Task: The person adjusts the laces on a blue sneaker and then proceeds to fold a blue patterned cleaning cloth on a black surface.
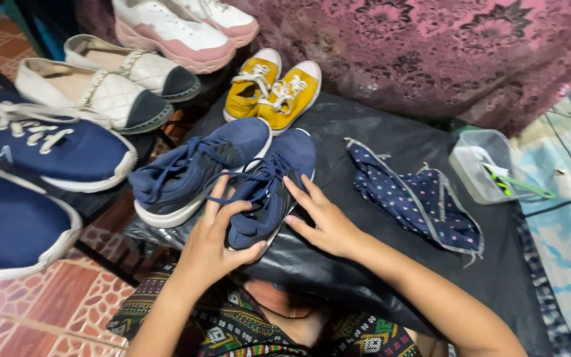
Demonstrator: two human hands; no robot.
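Note:
Two blue knit sneakers lie side by side on a black plastic sheet point(391, 139) over my lap. My left hand point(216, 238) grips the heel end of the right-hand sneaker point(272, 182), thumb under its edge. My right hand point(322, 221) rests against that shoe's right side, fingers spread toward the blue laces. The other blue sneaker point(190, 168) lies just to the left, touching it, with loose laces.
A dotted navy cloth point(418, 198) lies to the right, a clear plastic tub point(487, 165) with a green brush beyond it. Small yellow sneakers point(272, 89) stand behind. White-and-black flats point(94, 89), pink-soled white sneakers point(180, 30) and large navy shoes point(41, 142) line the left.

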